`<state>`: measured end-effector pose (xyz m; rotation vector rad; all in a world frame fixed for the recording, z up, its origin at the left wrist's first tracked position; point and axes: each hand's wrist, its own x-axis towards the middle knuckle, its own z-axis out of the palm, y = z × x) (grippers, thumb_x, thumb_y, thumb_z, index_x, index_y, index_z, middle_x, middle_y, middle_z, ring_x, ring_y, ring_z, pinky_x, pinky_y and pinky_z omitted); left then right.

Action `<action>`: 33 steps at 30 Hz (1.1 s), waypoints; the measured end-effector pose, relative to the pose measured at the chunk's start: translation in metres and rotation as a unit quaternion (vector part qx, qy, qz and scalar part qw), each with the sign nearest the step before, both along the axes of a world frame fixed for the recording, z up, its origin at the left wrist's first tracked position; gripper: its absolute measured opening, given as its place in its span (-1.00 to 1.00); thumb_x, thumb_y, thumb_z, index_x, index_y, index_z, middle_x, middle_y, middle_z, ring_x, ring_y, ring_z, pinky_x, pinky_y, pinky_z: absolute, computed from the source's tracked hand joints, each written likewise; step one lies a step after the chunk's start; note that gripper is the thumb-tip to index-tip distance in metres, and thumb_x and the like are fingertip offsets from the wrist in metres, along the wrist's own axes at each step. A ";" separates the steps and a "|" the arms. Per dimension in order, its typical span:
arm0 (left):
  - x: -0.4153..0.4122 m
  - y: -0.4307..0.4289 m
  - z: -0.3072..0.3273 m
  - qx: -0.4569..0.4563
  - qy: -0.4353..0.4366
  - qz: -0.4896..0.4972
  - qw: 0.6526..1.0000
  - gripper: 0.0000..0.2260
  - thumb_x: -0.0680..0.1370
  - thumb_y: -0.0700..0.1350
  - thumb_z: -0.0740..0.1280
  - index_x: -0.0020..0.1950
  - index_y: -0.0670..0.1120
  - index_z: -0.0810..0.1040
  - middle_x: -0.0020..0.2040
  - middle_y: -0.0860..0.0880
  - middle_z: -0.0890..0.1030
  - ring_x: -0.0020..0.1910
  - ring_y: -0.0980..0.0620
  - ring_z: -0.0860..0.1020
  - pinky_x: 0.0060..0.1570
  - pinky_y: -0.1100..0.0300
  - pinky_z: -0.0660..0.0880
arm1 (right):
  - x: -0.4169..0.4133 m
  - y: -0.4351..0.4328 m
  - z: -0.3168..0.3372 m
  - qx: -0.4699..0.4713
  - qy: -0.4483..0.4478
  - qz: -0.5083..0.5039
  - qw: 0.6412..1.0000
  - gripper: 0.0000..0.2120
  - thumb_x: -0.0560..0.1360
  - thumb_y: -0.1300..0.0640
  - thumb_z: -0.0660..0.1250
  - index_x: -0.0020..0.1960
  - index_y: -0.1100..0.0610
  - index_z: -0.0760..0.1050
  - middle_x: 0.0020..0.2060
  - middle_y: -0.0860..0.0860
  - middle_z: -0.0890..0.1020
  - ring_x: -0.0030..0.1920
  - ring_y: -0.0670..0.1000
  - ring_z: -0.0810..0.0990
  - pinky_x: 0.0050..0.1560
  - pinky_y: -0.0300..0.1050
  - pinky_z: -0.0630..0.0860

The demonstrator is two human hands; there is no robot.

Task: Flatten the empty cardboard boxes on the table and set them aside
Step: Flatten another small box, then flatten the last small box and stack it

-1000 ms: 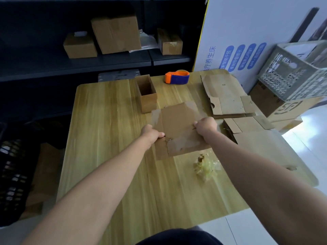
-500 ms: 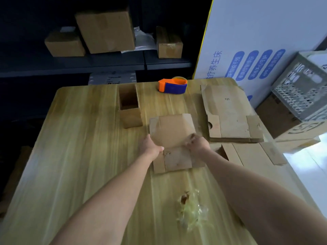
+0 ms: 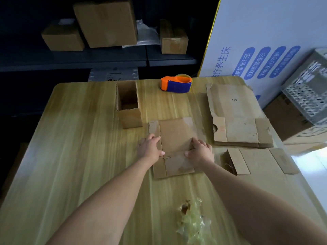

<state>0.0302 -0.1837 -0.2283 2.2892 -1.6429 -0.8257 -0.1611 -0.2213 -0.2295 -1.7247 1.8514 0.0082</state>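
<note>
Worktop (image 3: pixel 79 138): wooden, it carries all the cardboard; the middle serves as the place for pressing.
Large flat carton (image 3: pixel 235 117): lies at the far right side, well apart from the hands. I judge it is already set aside there, so the middle stays free.
Second flat carton (image 3: pixel 260 161): lies just in front of the large one, at the right edge, flaps spread out.
Flattened box (image 3: pixel 175 138): the task's thing in hand; it lies flat in the middle of the worktop, between both hands, flaps open to near and far.
Open box (image 3: pixel 128 105): stands upright behind and left of the flattened box, top open, not yet flattened.
Left hand (image 3: pixel 150 149): grasps the left edge of the flattened box, fingers bent, thumb on top, probably to keep it flat.
Right hand (image 3: pixel 200 151): grasps the right edge in the same way.
Tape dispenser (image 3: pixel 177 84): orange and blue, at the far edge, out of the way.
Wad of clear tape (image 3: pixel 192 221): crumpled, near the person, probably peeled from a box.
</note>
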 end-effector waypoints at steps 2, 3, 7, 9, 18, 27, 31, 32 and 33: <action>0.003 0.000 0.006 0.019 0.019 -0.016 0.999 -0.37 0.44 -0.03 0.45 0.47 0.02 0.30 0.44 0.08 0.27 0.34 -0.03 0.31 0.27 0.09 0.33 | -0.003 0.003 0.006 0.004 -0.003 0.010 1.000 -0.53 0.45 -0.06 0.32 0.32 -0.05 0.30 0.34 -0.01 0.35 0.35 0.15 0.22 0.31 0.08 0.30; 0.006 0.000 0.010 0.023 0.041 -0.021 0.999 -0.37 0.44 -0.05 0.45 0.47 0.01 0.29 0.44 0.06 0.27 0.35 -0.03 0.31 0.29 0.08 0.33 | -0.004 0.004 0.010 -0.007 -0.007 0.009 1.000 -0.54 0.46 -0.06 0.33 0.31 -0.03 0.31 0.34 0.01 0.36 0.35 0.15 0.22 0.32 0.09 0.29; 0.023 0.006 0.038 -0.047 0.152 0.014 0.987 -0.48 0.50 -0.14 0.38 0.44 -0.03 0.34 0.44 -0.01 0.31 0.40 -0.03 0.30 0.38 0.02 0.27 | 0.006 0.003 0.039 -0.119 0.004 -0.015 0.993 -0.50 0.53 0.00 0.28 0.42 0.09 0.28 0.40 0.06 0.34 0.40 0.12 0.23 0.37 0.05 0.23; 0.033 0.011 0.055 -0.096 0.158 0.030 0.982 -0.57 0.53 -0.17 0.34 0.40 -0.04 0.39 0.40 -0.01 0.36 0.39 -0.02 0.31 0.37 0.06 0.27 | 0.028 0.000 0.058 -0.170 -0.010 0.002 0.985 -0.50 0.55 0.02 0.25 0.45 0.10 0.26 0.39 0.06 0.36 0.40 0.11 0.25 0.38 0.06 0.25; 0.103 0.047 0.108 -0.213 0.094 0.041 0.972 -0.72 0.57 -0.23 0.26 0.27 -0.04 0.50 0.26 0.02 0.48 0.24 0.06 0.44 0.12 0.33 0.29 | 0.176 -0.010 0.104 -0.216 -0.009 0.226 0.950 -0.44 0.54 0.08 0.28 0.49 -0.03 0.18 0.49 0.00 0.20 0.50 0.12 0.01 0.44 0.13 0.09; 0.165 0.085 0.120 -0.234 0.087 0.031 0.968 -0.73 0.57 -0.24 0.25 0.25 -0.05 0.51 0.24 0.03 0.49 0.14 0.21 0.41 0.07 0.48 0.23 | 0.234 -0.017 0.094 -0.216 0.048 0.199 0.955 -0.71 0.58 0.15 0.18 0.27 0.04 0.49 0.40 0.01 0.36 0.49 0.14 0.02 0.40 0.12 0.06; 0.186 0.099 0.115 -0.188 0.099 0.072 0.974 -0.62 0.55 -0.18 0.32 0.36 -0.10 0.40 0.34 -0.03 0.40 0.29 0.01 0.42 0.20 0.32 0.26 | 0.251 0.007 0.118 -0.209 -0.141 0.082 0.964 -0.77 0.60 0.15 0.13 0.17 0.09 0.51 0.11 0.10 0.57 0.26 0.12 0.37 0.26 0.02 0.19; 0.189 0.102 0.115 -0.181 0.110 0.083 0.974 -0.55 0.53 -0.15 0.35 0.40 -0.10 0.35 0.38 -0.03 0.36 0.32 0.01 0.39 0.21 0.29 0.25 | 0.254 0.013 0.125 -0.190 -0.177 0.053 0.964 -0.79 0.60 0.14 0.13 0.12 0.09 0.51 0.02 0.09 0.59 0.16 0.13 0.44 0.19 0.00 0.27; 0.192 0.105 0.115 -0.180 0.126 0.087 0.972 -0.48 0.51 -0.12 0.38 0.44 -0.09 0.30 0.40 -0.01 0.32 0.34 0.02 0.36 0.21 0.28 0.24 | 0.254 0.020 0.131 -0.168 -0.212 0.026 0.962 -0.81 0.60 0.13 0.14 0.06 0.10 0.51 -0.04 0.08 0.58 0.06 0.12 0.49 0.09 -0.04 0.35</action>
